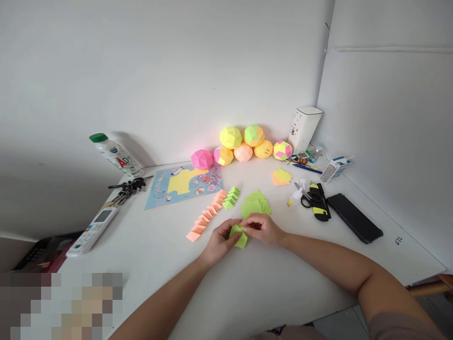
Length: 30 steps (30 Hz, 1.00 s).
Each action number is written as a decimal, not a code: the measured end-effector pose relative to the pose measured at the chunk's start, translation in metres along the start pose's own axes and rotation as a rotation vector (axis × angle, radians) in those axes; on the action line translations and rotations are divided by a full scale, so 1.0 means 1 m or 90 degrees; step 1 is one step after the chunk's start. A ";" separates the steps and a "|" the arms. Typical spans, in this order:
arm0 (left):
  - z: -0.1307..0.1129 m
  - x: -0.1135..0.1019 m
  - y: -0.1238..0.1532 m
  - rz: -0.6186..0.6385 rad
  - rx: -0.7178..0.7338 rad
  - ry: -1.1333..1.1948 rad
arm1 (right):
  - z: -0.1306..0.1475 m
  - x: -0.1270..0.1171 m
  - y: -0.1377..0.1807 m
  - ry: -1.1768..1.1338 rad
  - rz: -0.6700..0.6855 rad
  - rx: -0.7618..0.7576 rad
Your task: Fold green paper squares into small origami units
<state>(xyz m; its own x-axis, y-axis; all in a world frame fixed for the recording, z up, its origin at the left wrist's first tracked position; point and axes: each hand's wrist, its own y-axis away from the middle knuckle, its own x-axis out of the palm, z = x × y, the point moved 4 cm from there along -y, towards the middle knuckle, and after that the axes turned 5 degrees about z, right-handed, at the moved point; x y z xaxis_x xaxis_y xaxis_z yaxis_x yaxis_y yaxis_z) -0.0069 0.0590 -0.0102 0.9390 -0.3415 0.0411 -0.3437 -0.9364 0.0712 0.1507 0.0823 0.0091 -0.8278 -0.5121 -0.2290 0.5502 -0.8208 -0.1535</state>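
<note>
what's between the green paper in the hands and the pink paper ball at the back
Head view: past the green paper, the row of folded orange pieces and small green pieces, then the blue picture sheet.

Forearms converge forward; left hand (221, 241) and right hand (264, 228) meet, fingertips pinched.

Green folded sheet (241, 242): paper, matt; I note crisp creases.
Orange folded pieces (207, 215): paper, matt.
Faceted balls (230, 137): coloured paper, matt, flat facets.
Table (269, 293): white and smooth; I record a faint sheen.
Phone (355, 217): black, glossy face.
Bottle (116, 156): plastic, printed label, green plastic cap.
Keys (129, 185): dark metal, dull as I read it.
Remote (92, 230): white plastic, smooth.
</note>
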 end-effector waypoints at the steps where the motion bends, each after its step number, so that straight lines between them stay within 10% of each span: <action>1: 0.000 0.000 0.000 0.001 0.003 -0.003 | -0.001 0.000 0.000 0.008 -0.001 -0.003; 30: -0.018 0.003 0.000 -0.043 0.139 -0.206 | 0.007 0.004 0.002 0.115 -0.029 -0.109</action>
<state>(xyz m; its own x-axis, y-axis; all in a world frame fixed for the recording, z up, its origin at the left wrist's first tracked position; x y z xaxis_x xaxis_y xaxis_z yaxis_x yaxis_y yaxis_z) -0.0043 0.0598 0.0074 0.9274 -0.2542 -0.2745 -0.3029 -0.9409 -0.1518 0.1475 0.0767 0.0147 -0.8275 -0.4095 -0.3841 0.5363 -0.7790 -0.3248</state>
